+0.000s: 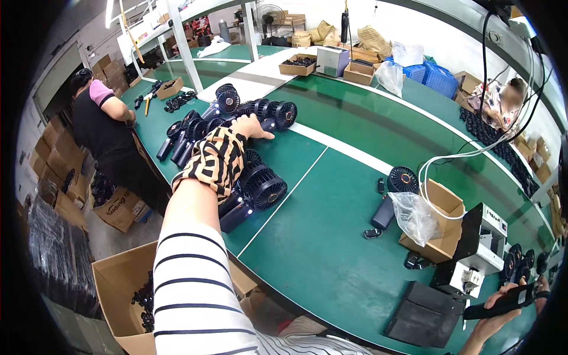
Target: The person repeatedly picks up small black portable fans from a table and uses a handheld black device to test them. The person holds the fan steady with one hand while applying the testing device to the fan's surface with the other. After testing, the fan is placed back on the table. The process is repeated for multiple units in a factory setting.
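My left hand [251,126] reaches far out over a cluster of dark handheld fans. Its thumb is stretched out to the right, close to a fan handle [268,125]; the undersides of its fingers are hidden. Round-headed fans [286,115] lie beyond it, more fans [183,137] to its left, and a nearer group [265,188] beside my forearm, with small lights glowing on some. At the lower right, my right hand [496,315] is closed around a black elongated piece [507,300] resembling a fan handle.
A cardboard box [445,207] with a clear plastic bag stands beside a white-and-black device [482,239] and a black flat case [425,313]. A single fan [402,179] lies nearby. An open carton [112,284] sits below the table edge. Two people work at the left and far right.
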A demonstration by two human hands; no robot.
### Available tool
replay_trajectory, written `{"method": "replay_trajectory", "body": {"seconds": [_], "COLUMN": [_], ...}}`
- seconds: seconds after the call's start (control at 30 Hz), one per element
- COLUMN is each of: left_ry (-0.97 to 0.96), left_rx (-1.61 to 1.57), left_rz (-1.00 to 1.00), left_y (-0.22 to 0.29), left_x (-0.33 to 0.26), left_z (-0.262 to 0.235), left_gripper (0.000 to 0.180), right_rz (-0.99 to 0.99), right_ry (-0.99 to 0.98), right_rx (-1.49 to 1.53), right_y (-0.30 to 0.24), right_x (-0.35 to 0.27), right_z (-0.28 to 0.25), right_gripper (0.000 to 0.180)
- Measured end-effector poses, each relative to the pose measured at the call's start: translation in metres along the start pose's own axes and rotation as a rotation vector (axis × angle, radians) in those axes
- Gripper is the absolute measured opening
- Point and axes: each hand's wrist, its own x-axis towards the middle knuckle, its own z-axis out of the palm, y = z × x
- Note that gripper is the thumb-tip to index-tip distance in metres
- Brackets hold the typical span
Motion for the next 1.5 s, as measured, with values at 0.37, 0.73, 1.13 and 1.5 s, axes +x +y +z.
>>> {"method": "replay_trajectory", "body": {"seconds": [0.37,0.73,1.13,1.5], "left_ry": [0.144,0.596,0.047,0.117], "left_rx": [-0.207,-0.232,-0.488,-0.510], "left_rz": [0.174,0.636,1.766,1.874], "left_y": [-0.042,0.002,0.257,0.537], "left_x": [-0.011,-0.275,-0.471,-0.596], "left_z": [-0.025,0.033,0.022,0.075], "left_gripper": [0.097,0.067,0.043,0.061], "right_rz": [-0.002,0.062,0.070,-0.026], "right_ry": [-0.043,-0.003,-0.071,0.088], "right_rx": [0.014,0.084,-0.130,-0.441], "right_y": [-0.001,-0.020,-0.076,-0.134], "right_x": [0.005,-0.011,-0.015,-0.003], "right_z": [0.001,0.004,-0.087,-0.185], "right_gripper": [0.087,0.086,0.087,0.089]}}
